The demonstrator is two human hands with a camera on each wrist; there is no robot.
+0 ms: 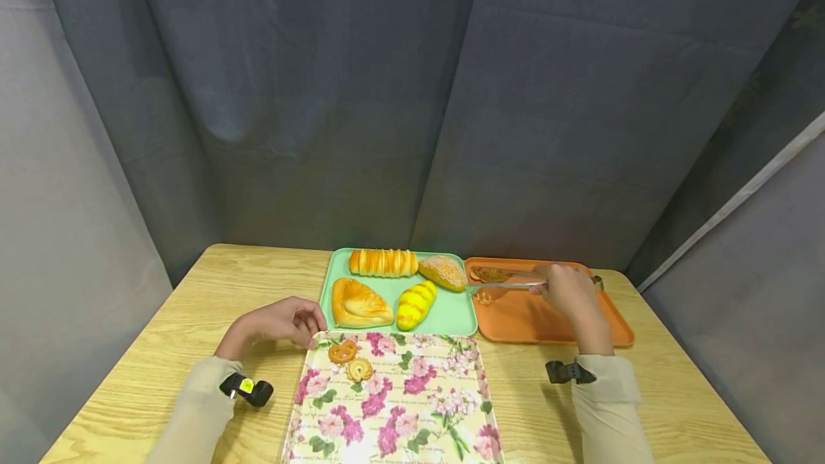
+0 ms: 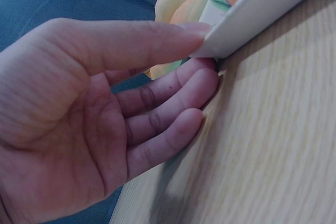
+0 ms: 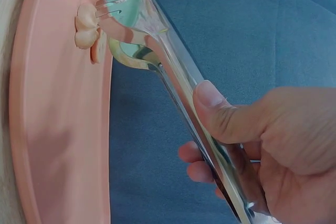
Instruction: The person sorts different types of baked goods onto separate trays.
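Note:
My left hand [image 1: 283,321] is at the far left corner of a floral tray [image 1: 393,396]. In the left wrist view the thumb and fingers pinch the tray's corner [image 2: 223,38], with fingertips down by the wooden table. A pretzel-shaped cookie [image 1: 342,351] and a round cookie [image 1: 359,369] lie on this tray. My right hand [image 1: 570,296] grips metal serving tongs [image 3: 181,77] over an orange tray [image 1: 535,321]. Their arms are apart, and the pronged tip is right beside small cookies [image 3: 86,27] at that tray's left end.
Behind the floral tray, a green tray [image 1: 454,317] carries a striped roll [image 1: 383,263], a seeded bun [image 1: 443,272], a folded pastry [image 1: 359,304] and a yellow bread [image 1: 416,304]. Grey curtains [image 1: 309,92] hang beyond the wooden table [image 1: 161,335].

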